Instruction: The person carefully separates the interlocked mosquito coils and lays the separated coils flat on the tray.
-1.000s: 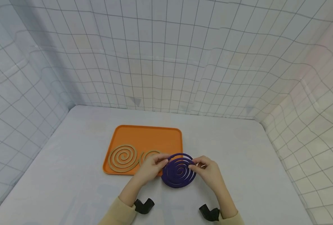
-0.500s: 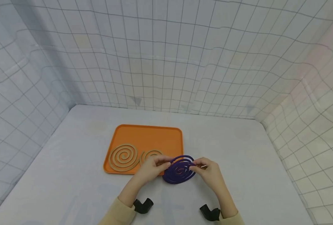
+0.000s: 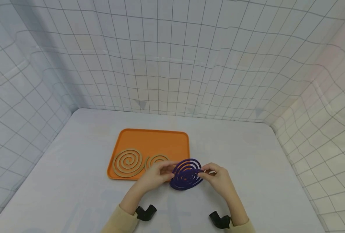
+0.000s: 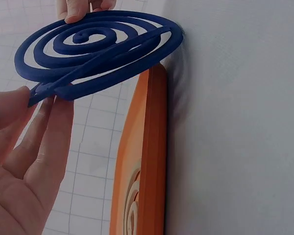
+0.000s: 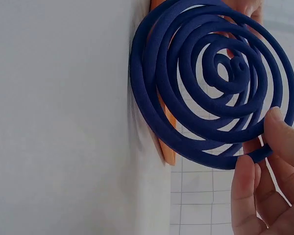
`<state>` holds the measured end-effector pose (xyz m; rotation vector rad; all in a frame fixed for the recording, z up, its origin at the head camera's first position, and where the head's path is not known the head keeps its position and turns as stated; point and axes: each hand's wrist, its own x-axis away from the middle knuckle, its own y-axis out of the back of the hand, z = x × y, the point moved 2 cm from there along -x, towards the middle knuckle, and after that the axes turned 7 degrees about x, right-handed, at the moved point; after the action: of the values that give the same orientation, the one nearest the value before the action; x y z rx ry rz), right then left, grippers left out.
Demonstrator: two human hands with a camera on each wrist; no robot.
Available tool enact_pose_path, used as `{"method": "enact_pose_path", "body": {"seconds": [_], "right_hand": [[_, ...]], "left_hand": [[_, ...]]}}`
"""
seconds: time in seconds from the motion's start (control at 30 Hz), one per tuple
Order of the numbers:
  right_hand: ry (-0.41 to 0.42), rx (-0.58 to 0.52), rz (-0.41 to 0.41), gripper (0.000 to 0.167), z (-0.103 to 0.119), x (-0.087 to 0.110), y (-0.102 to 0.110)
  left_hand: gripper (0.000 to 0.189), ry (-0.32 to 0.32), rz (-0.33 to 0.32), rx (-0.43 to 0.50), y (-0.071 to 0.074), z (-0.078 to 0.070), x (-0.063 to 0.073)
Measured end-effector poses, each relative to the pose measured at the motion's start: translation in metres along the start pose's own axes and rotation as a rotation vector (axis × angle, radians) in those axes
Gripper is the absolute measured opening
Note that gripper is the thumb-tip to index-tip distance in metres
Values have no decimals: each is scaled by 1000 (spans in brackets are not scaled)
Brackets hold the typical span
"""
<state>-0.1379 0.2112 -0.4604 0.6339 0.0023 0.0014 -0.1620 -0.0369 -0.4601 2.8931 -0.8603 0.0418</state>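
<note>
Between my hands is a pair of dark blue-violet mosquito coils [image 3: 180,185], nested together and partly spread apart. In the right wrist view the two spirals of the mosquito coils [image 5: 164,83] overlap out of line, one tilted against the other. My left hand [image 3: 154,177] pinches the left rim between thumb and fingers. At the opposite rim, my right hand [image 3: 218,179] grips an outer strand with thumb and fingertips. The left wrist view has one spiral of the coils [image 4: 103,85] lying wide and another layer crossing it nearly edge-on. They are held above the table by the tray's front right corner.
An orange tray [image 3: 155,140] lies behind and left of my hands. Two tan mosquito coils are in it: one whole coil [image 3: 128,164] on the left, another coil [image 3: 157,156] partly hidden behind my left hand. Grid-patterned cloth walls [image 3: 172,64] enclose the white table [image 3: 233,145].
The blue-violet coils have gone from lying nearly flat together to tilted and partly parted, one spiral raised on the left side. My hands have shifted only slightly.
</note>
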Motion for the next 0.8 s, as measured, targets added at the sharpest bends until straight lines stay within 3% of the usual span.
{"method": "enact_pose_path", "body": {"seconds": [0.23, 0.5, 0.6, 0.7, 0.8], "right_hand": [[50, -1, 38, 9, -1, 4, 5], [145, 29, 18, 14, 4, 5, 5], [96, 18, 31, 13, 7, 6, 6], [-15, -8, 63, 14, 9, 7, 5], [-145, -35, 118, 29, 10, 10, 5]], "left_hand": [[47, 0, 7, -50, -2, 0, 2], [35, 99, -78, -164, -14, -5, -1], [29, 101, -96, -213, -16, -7, 0], [30, 105, -109, -265, -19, -9, 1], [30, 106, -125, -315, -21, -10, 3]]}}
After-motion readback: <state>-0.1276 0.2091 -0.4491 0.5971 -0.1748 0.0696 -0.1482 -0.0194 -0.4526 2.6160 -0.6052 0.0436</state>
